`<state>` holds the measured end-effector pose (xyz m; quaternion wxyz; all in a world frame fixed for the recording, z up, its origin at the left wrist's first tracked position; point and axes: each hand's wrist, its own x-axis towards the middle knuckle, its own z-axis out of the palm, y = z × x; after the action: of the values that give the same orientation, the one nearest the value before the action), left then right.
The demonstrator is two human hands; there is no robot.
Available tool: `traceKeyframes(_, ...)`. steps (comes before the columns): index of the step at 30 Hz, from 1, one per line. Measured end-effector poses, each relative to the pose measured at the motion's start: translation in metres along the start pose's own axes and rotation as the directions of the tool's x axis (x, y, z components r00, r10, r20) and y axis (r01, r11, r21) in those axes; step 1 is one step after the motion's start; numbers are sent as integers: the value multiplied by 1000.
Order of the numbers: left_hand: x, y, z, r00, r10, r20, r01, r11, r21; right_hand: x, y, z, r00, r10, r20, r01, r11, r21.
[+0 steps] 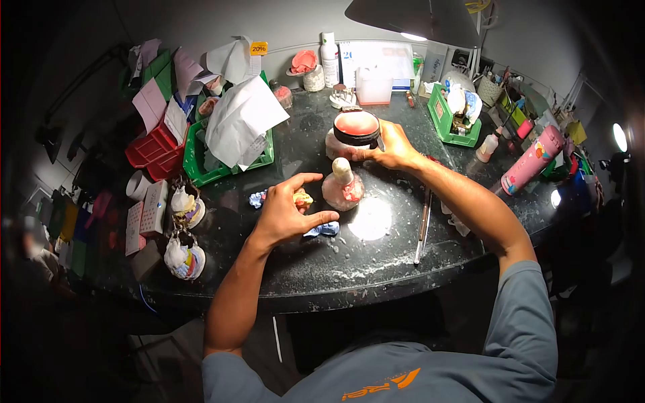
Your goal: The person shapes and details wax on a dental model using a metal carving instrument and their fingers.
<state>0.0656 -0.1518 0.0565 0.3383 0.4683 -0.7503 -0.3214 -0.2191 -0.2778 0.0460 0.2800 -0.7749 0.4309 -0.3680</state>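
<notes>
Near edge of bench: I see the black benchtop (322,285) with pale specks; grey shirt (403,369) of the person on the near side.
Near left: a dental model (190,262), with a second dental model (190,207) just beyond it.
Near right: a slim tool (423,232) lies lengthwise, near to far, right of a bright light patch.
Blue piece: a small blue piece (324,229) lies on the bench by the left thumb.
Left hand: the left hand (282,208) has its index finger and thumb spread towards the stoppered jar; a yellow piece (304,199) shows by its curled fingers, and I cannot tell whether they grip it.
Stoppered jar: the jar (343,193), with a pale rounded top, stands upright at the middle, between the hands.
Right hand: the right hand (393,149) grasps the right side of the red-topped container.
Red-topped container: the black-rimmed container (356,125) is just beyond the jar.
Far left: a green basket (195,164) with papers (242,124).
Far right: a green bin (440,117).
Far middle: a white bottle (329,62); overhead, a lamp (420,19).
</notes>
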Motion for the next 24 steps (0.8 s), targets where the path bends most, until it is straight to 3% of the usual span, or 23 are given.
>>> traceKeyframes(13,-1,-3,-7,999,-46,8,46,999,14,44,34,18,995,28,-95,-46,980,-192)
traceKeyframes(16,-1,-8,-8,999,-45,-9,45,999,12,39,22,15,994,69,-90,-87,973,-212)
traceKeyframes(19,-1,-13,-7,999,-47,-25,46,999,-27,29,27,13,990,-2,-139,-35,964,-265)
traceKeyframes(21,-1,-14,-7,998,-39,-48,38,999,-21,7,-5,2,989,83,-125,-118,942,-314)
traceKeyframes(23,-1,-20,-8,998,-18,-63,19,1000,15,-8,7,2,985,-52,-166,22,984,-178)
traceKeyframes(24,-1,-20,-8,998,-18,-65,19,1000,18,-17,7,2,996,0,-93,0,1000,3)
